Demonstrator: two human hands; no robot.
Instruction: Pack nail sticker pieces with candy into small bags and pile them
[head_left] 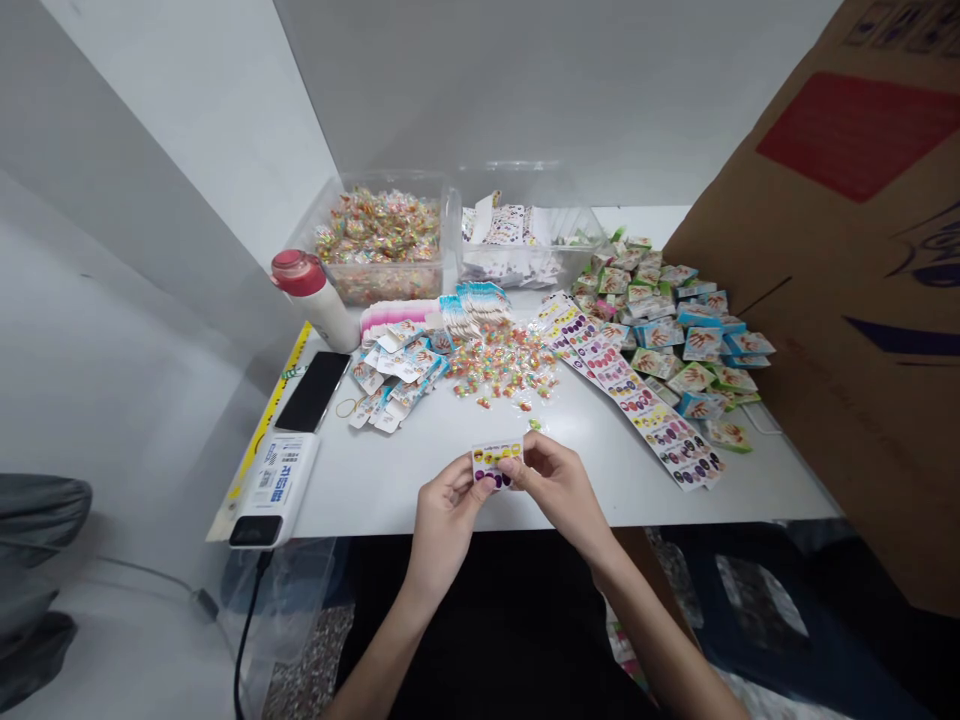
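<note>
Both hands are pinching one small sticker card (pixel 495 463): left hand (pixel 448 512) is closing thumb and fingers on its lower left corner, right hand (pixel 559 488) is gripping the right edge. The card is sitting in the air just over the near edge of the white table (pixel 420 450), between the two hands. Risks as I'm judging them: the card is hanging close to the table lip, so a slipped pinch is likely sending it to the floor. Two opposed grips on thin stock are risking a crease or a tear if the hands pull unevenly. A sleeve or wrist sweeping forward could be scattering the loose heap of tiny wrapped bits (pixel 504 368), which is lying unguarded mid-table. The overlapped row of sticker sheets (pixel 637 400) is running diagonally toward the near right edge and looking easy to knock. Materials: the card is looking like thin glossy printed paper, rectangular, with rows of coloured oval spots. The heap is looking like crinkly clear film over bright pieces. The pile of little boxes (pixel 675 320) is light printed carton, green and blue; the flat box blanks (pixel 394 370) are lying unfolded at left. Two clear plastic tubs (pixel 382 240) are standing at the back, rigid and see-through. The big cardboard box (pixel 847 300) is walling the right side, matte brown.
</note>
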